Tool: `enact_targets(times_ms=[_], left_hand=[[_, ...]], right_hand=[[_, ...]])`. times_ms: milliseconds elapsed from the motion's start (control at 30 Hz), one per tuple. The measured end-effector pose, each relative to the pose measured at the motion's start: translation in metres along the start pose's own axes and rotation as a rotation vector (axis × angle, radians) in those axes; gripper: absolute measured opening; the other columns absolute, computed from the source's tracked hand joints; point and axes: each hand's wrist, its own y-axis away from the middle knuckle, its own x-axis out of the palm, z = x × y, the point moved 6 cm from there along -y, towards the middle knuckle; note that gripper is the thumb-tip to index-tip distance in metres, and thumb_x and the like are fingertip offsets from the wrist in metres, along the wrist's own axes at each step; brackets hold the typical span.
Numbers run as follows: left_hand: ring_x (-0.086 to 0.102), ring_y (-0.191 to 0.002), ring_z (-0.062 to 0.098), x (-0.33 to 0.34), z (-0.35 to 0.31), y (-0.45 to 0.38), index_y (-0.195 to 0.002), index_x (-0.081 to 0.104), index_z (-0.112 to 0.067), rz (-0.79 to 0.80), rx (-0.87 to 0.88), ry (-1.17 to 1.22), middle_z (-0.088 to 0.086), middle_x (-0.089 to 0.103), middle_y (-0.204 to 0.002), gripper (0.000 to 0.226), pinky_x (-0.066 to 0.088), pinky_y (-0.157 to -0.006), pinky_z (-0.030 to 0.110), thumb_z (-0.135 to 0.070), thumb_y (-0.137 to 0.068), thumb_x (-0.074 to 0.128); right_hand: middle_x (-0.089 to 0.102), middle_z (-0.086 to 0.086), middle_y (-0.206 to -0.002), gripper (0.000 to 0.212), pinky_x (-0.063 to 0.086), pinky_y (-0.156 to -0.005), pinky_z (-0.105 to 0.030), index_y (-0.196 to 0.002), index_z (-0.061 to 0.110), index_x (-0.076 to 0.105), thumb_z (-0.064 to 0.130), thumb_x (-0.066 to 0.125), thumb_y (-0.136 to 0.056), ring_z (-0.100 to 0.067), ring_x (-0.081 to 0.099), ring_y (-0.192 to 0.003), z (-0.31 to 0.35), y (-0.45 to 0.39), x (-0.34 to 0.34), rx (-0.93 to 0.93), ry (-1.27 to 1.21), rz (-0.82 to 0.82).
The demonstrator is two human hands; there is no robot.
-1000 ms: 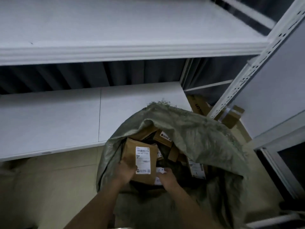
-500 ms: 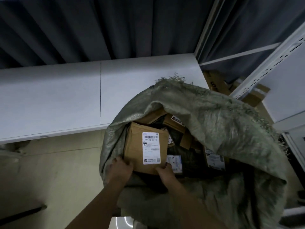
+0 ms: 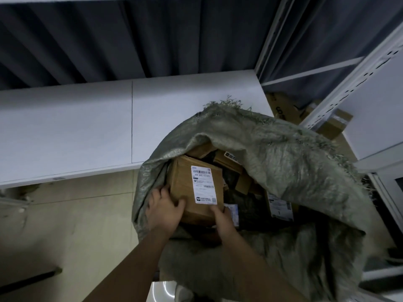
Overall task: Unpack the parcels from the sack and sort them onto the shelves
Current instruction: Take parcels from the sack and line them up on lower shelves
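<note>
In the head view, the left hand (image 3: 164,211) is gripping the near left corner of a brown cardboard box (image 3: 195,190), its thumb lying across the box's top face and its fingers curling round the left side. The right hand (image 3: 223,223) is holding the same box at its near right corner, thumb pressing up beside the white shipping label (image 3: 203,184) — the rest of its fingers are hiding under the box, so how they are lying cannot be told. The box is sitting tilted in the open mouth of a grey-green woven sack (image 3: 294,162), just beyond both hands. Past the right hand, deeper in the sack, more parcels are lying jumbled — a small brown one with a dark sticker (image 3: 229,159) and a labelled one (image 3: 280,207) against the sack's right wall. The sack's frayed rim is folding over behind them. Beyond the left hand and above the sack, a white shelf (image 3: 76,131) is running across the view, with a dark pleated curtain (image 3: 130,40) hanging behind it. To the far right of the right hand, a perforated white shelf post (image 3: 349,83) is rising, and flattened cardboard (image 3: 283,110) is lying behind it.
</note>
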Motion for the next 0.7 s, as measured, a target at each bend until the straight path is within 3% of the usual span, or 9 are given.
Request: enact_targets(times_ms=[133,233,333,433,533,600,700], left_hand=[[0.033,-0.134,0.028,-0.033,-0.028,0.024,-0.14,0.038,-0.016,0.018,-0.022,0.162,0.01,0.036,-0.144,0.061,0.03,-0.106,0.04,-0.048,-0.09,0.053],[0.041,-0.129,0.031,-0.059,-0.048,0.05,-0.137,0.04,-0.018,0.052,-0.066,0.404,0.012,0.041,-0.142,0.059,0.033,-0.102,0.039,-0.049,-0.09,0.054],[0.044,-0.127,0.033,-0.077,-0.061,0.077,-0.139,0.04,-0.019,0.119,-0.12,0.666,0.014,0.042,-0.143,0.061,0.033,-0.103,0.038,-0.053,-0.09,0.053],[0.041,-0.13,0.034,-0.085,-0.068,0.106,-0.144,0.036,-0.023,0.242,-0.236,0.872,0.015,0.039,-0.145,0.07,0.033,-0.11,0.046,-0.061,-0.087,0.05],[0.047,-0.123,0.036,-0.095,-0.08,0.129,-0.144,0.035,-0.026,0.286,-0.322,0.937,0.013,0.041,-0.142,0.075,0.047,-0.095,0.055,-0.067,-0.083,0.05],[0.051,-0.118,0.037,-0.106,-0.092,0.143,-0.143,0.035,-0.024,0.297,-0.323,0.958,0.013,0.043,-0.139,0.078,0.053,-0.083,0.054,-0.069,-0.081,0.051],[0.048,-0.122,0.038,-0.123,-0.112,0.159,-0.148,0.025,-0.024,0.295,-0.292,0.966,0.011,0.041,-0.143,0.085,0.051,-0.088,0.056,-0.07,-0.081,0.051]], right_hand=[[0.052,-0.01,-0.125,0.039,0.054,-0.087,-0.046,-0.126,0.019,0.046,0.034,0.058,-0.092,-0.031,0.052,-0.115,0.031,0.047,-0.03,-0.063,-0.123,-0.063],[0.054,-0.013,-0.129,0.05,0.048,-0.095,-0.042,-0.135,0.015,0.048,0.041,0.053,-0.093,-0.03,0.053,-0.114,0.054,0.086,-0.054,-0.11,-0.116,-0.12],[0.056,-0.009,-0.123,0.054,0.042,-0.09,-0.033,-0.132,0.011,0.054,0.047,0.05,-0.093,-0.024,0.052,-0.104,0.074,0.128,-0.078,-0.153,-0.116,-0.166],[0.055,-0.009,-0.123,0.059,0.038,-0.093,-0.029,-0.131,0.007,0.056,0.053,0.046,-0.094,-0.019,0.049,-0.102,0.089,0.167,-0.101,-0.214,-0.115,-0.195],[0.052,-0.011,-0.133,0.064,0.032,-0.099,-0.024,-0.133,0.005,0.053,0.055,0.045,-0.094,-0.019,0.049,-0.107,0.102,0.198,-0.119,-0.286,-0.08,-0.219],[0.051,-0.01,-0.136,0.065,0.03,-0.112,-0.032,-0.132,0.008,0.056,0.058,0.046,-0.092,-0.023,0.049,-0.12,0.11,0.216,-0.13,-0.327,-0.079,-0.221],[0.049,-0.012,-0.137,0.068,0.033,-0.112,-0.045,-0.136,0.012,0.05,0.062,0.045,-0.09,-0.028,0.047,-0.126,0.12,0.238,-0.143,-0.35,-0.066,-0.157]])
